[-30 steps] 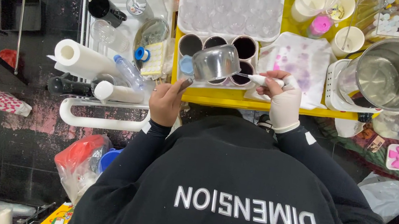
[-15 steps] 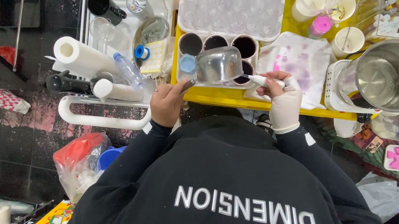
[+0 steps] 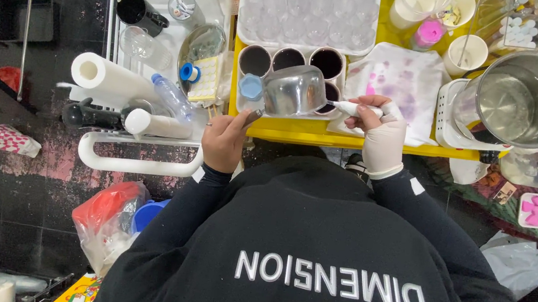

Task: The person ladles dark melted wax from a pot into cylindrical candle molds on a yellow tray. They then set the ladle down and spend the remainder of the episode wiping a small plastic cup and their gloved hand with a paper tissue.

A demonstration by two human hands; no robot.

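My left hand [image 3: 225, 142], bare, grips the handle of a small steel saucepan [image 3: 294, 91]. The pan is tilted over a white mould [image 3: 289, 59] whose round cups hold dark liquid. My right hand [image 3: 382, 135] wears a white glove and holds a white spatula-like tool [image 3: 352, 107], its tip at the pan's rim. Both hands are at the front edge of a yellow table [image 3: 299, 134]. A small light blue cap [image 3: 250, 87] lies beside the pan.
A clear multi-cup tray [image 3: 308, 7] lies behind the mould, and a purple-stained white cloth [image 3: 400, 75] lies to its right. A large steel pot [image 3: 525, 101] and paper cups [image 3: 413, 0] stand far right. The white cart [image 3: 136, 161] on the left holds a paper roll [image 3: 109, 76] and a bottle [image 3: 171, 98].
The saucepan and both hands have stayed over the mould and have barely shifted.
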